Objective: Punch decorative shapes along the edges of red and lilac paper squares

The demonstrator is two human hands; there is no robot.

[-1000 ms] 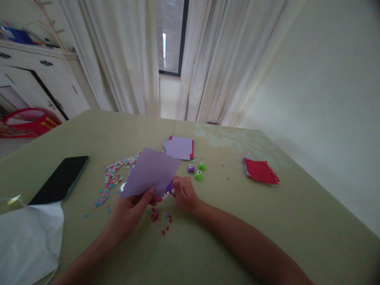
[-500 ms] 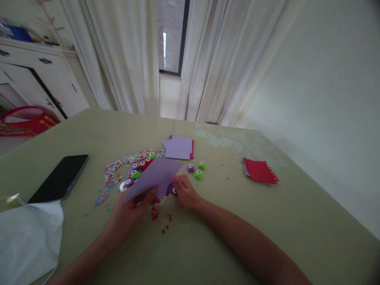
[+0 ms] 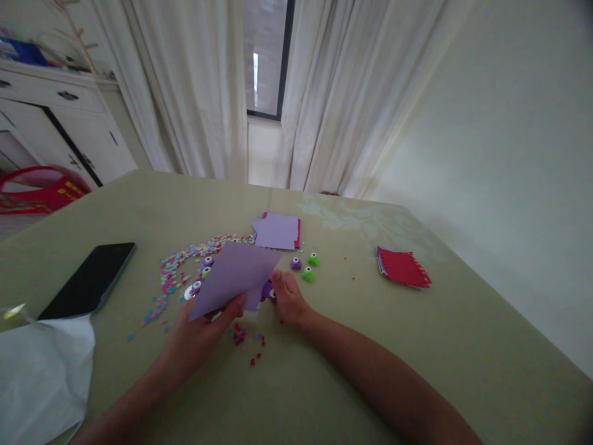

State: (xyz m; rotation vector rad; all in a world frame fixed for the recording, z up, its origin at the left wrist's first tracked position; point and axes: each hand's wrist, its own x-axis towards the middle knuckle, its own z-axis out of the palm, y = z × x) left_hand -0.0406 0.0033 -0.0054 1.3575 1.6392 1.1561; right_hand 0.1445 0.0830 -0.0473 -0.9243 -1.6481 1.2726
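Several small red bits (image 3: 239, 335) (a few blue and pink ones among them) lie on the table (image 3: 222, 408), on the near side of the grip. Well left of it is some crumpled white wrapping (image 3: 44, 377). The left hand (image 3: 208, 324) pinches the near edge of a purple sheet (image 3: 236, 272), thumb on top, the sheet tilted above the table. The right hand (image 3: 288, 296) is curled closed on a purple toy (image 3: 269, 289) with an eye on it, at the sheet's right side; whether sheet and toy touch, I cannot tell. Left of the grip, beyond the wrapping, lies a black phone (image 3: 88, 279). Just past the right hand sit one more purple toy (image 3: 295, 264) and two green toys (image 3: 311, 267). Right of them, well apart from the grip, is a red paper stack (image 3: 404, 267). Confetti (image 3: 178, 262) curves beyond the left hand towards a purple-topped paper pile (image 3: 277, 231). Farthest off hang pale curtains (image 3: 199, 93).
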